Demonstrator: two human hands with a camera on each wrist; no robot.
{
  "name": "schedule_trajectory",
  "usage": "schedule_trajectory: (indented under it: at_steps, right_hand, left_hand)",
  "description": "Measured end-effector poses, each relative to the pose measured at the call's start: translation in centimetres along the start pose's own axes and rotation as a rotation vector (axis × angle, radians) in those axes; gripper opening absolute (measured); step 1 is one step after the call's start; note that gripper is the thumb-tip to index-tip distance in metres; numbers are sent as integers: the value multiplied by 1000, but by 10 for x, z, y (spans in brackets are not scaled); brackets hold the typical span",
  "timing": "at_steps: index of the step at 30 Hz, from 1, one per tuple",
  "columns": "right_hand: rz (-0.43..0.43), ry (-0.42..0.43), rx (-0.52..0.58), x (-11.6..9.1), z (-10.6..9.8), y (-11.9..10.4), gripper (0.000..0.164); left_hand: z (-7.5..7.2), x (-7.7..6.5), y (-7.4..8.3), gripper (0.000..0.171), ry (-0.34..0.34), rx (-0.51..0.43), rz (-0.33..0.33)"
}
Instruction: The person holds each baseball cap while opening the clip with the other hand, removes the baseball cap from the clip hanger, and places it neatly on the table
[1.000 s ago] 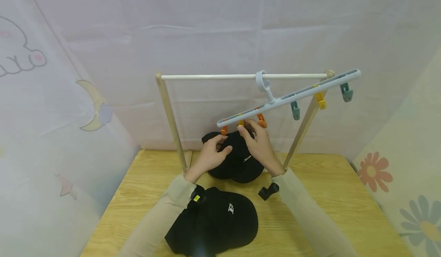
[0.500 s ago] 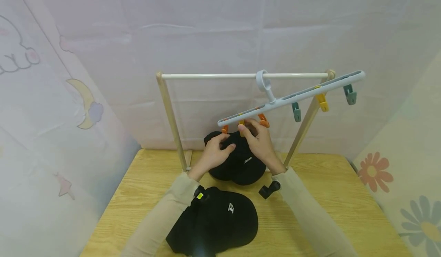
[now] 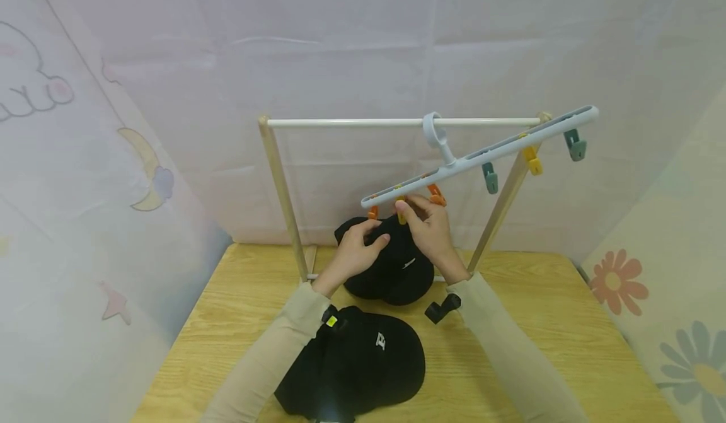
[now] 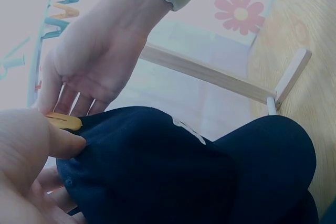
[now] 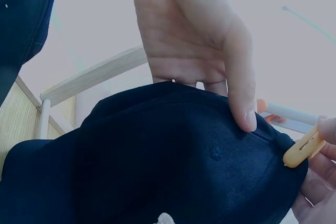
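A black cap (image 3: 391,278) hangs below the left end of a pale blue clip hanger (image 3: 454,168). My left hand (image 3: 356,251) grips the cap's upper edge, thumb on the near side and fingers behind, as the right wrist view shows. With thumb and fingers, my right hand (image 3: 432,232) pinches a yellow clip (image 3: 402,214) on the hanger. The tip of the yellow clip (image 5: 299,156) lies over the cap's edge; whether it bites the cloth I cannot tell. An orange clip (image 3: 372,212) sits just left, another orange clip (image 3: 437,195) just right.
The hanger hooks over the white bar (image 3: 346,123) of a wooden-legged rack and tilts up to the right. Green and yellow clips dangle from its right half. A second black cap (image 3: 368,366) lies on the wooden table (image 3: 238,322), nearer me.
The hanger's right end dipped slightly, then rose. My left hand has shifted a little right with the cap's edge. My right hand keeps pinching the yellow clip, which now shows more.
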State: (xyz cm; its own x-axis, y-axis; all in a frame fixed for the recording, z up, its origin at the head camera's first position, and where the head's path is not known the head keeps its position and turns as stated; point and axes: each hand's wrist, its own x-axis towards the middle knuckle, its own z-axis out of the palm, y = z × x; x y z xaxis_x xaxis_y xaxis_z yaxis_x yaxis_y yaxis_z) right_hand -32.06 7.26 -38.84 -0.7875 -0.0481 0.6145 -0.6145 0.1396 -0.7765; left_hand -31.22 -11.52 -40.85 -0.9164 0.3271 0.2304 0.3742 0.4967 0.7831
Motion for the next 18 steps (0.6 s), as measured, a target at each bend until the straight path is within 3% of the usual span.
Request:
schedule_trajectory:
  at_steps: [4,8,18]
  right_hand:
    - [-3,10,3,-1,0,-15,20]
    - [6,5,-12,-1,-2,-16,20]
    - [31,18,-24,4,-5,18,22]
  left_hand:
    - [1,-1,1,39,12,3,7]
    - [2,-1,1,36,20,-15,20]
    - [4,-1,2,33,37,-50,50]
